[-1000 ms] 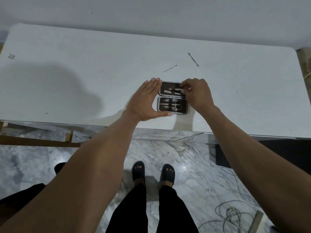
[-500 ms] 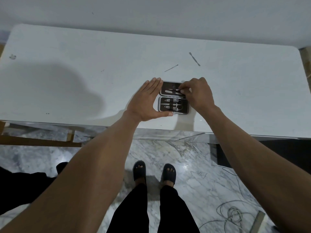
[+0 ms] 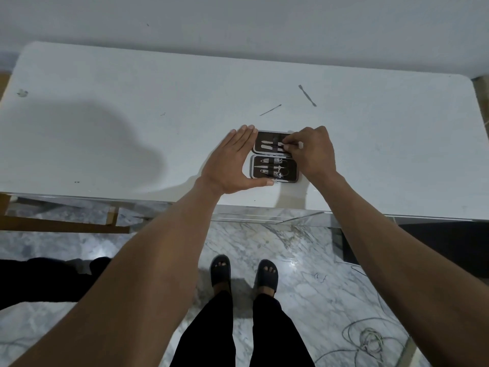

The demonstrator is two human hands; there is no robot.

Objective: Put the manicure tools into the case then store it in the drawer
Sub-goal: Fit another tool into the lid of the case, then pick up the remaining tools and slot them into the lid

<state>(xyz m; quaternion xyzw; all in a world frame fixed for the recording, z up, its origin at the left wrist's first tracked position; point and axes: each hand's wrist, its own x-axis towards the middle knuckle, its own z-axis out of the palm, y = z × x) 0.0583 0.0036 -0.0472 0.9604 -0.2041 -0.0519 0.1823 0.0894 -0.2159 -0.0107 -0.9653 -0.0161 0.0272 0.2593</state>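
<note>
The case (image 3: 274, 157) lies open flat near the front edge of the white table (image 3: 132, 107), its 2 dark halves one behind the other, the hinge running across between them. The near half holds several small metal tools under a strap; the far half shows 2 pale tools in their slots. The left hand (image 3: 232, 165) rests at the case's 9 o'clock side, palm down, fingers straight and pressed together along the far half's left edge, while the thumb stretches out along the near edge of the case, so the hand brackets its corner. The right hand (image 3: 312, 152) comes in from 3 o'clock, fingers curled, the tips of thumb and forefinger pinched on a tool at the right end of the far half; which tool it is I cannot tell. Well beyond the case, 2 more tools lie loose on the table: a thin pick (image 3: 270, 110) at about 12 o'clock and a flat-ended pusher (image 3: 307, 95) at about 1 o'clock, apart from each other.
</note>
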